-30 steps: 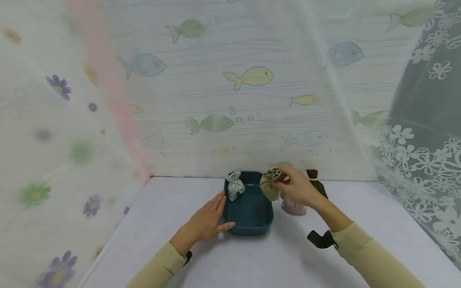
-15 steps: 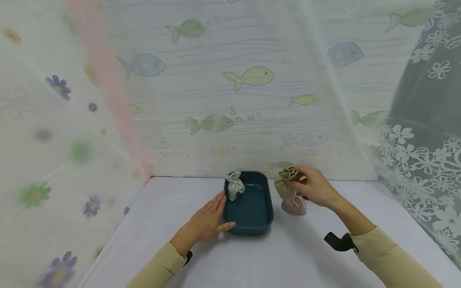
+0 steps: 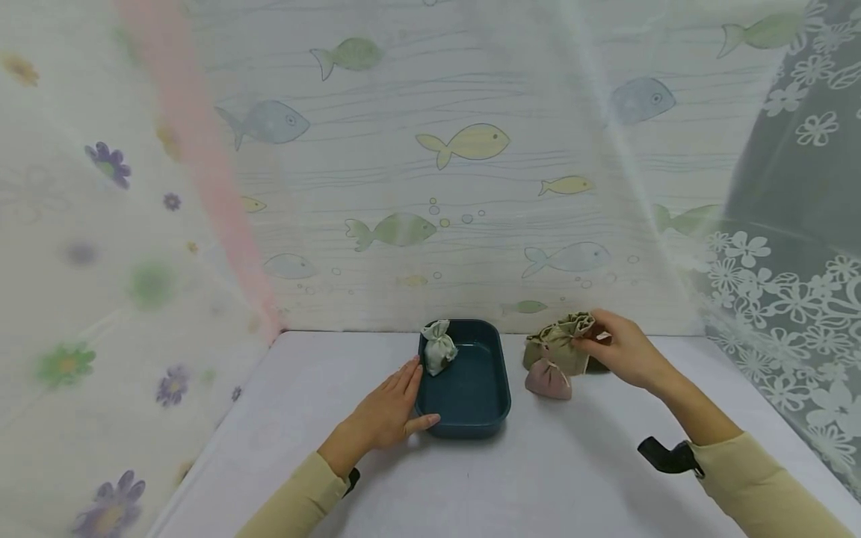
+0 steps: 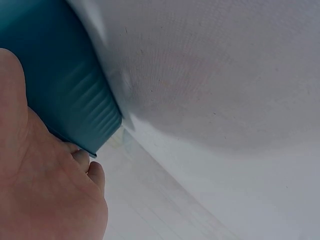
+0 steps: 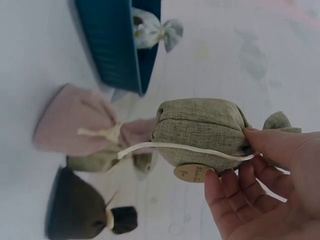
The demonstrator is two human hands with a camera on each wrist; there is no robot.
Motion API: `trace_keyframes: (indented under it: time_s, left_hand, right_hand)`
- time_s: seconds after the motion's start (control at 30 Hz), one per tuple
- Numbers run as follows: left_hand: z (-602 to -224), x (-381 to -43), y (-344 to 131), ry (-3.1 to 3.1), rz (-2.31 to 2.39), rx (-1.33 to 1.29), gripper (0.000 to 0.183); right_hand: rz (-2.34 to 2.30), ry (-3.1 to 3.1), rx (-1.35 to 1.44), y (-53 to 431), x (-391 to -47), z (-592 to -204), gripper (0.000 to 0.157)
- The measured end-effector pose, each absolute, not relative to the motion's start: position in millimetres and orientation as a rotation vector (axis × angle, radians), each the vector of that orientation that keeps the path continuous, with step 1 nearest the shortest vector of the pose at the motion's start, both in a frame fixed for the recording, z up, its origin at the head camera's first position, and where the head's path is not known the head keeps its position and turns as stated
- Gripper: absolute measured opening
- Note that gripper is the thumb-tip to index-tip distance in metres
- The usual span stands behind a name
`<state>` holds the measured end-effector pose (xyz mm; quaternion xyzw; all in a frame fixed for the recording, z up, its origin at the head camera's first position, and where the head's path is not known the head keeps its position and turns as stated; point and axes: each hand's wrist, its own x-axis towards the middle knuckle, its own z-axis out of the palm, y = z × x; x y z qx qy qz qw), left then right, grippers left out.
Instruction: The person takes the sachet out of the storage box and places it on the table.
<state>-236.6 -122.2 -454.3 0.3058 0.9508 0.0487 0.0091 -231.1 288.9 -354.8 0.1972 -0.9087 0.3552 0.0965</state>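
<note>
My right hand (image 3: pixel 625 351) pinches a green cloth drawstring pouch (image 5: pixel 200 125) by its gathered neck, at the back right. A cord and a small oval tag hang from this pouch. Below and nearer stands a pink pouch (image 3: pixel 548 381); another olive pouch (image 5: pixel 92 164) is partly hidden behind it. A dark brown pouch (image 5: pixel 77 207) stands beside them, mostly covered by the held pouch in the head view. My left hand (image 3: pixel 380 411) rests with straight fingers along the left side of a dark blue rectangular dish (image 3: pixel 471 400). Inside its back left corner leans a pale pouch (image 3: pixel 440 353).
A white cloth covers the table (image 3: pixel 471 493). Behind its back edge hangs a sheer curtain (image 3: pixel 464 187) printed with fish, with flowered curtains at both sides. A black wrist-camera mount (image 3: pixel 666 454) juts out below the right forearm.
My right hand has carried the green pouch rightward, from beside the dish's right rim to behind the pink pouch. The left hand and the dish have stayed put.
</note>
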Motion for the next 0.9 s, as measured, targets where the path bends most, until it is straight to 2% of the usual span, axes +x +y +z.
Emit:
trace_keyframes:
  time_s: [0.47, 0.9]
  left_hand:
    - [-457.0, -241.7, -125.0, 2.993, 0.154, 0.974, 0.101]
    - [-453.9, -235.3, -123.7, 2.968, 0.239, 0.988, 0.101]
  right_hand:
    - [1.025, -2.787, 0.386, 335.3, -240.6, -382.5, 0.024]
    - [1.065, -2.848, 0.345, 350.7, -245.0, -428.2, 0.014]
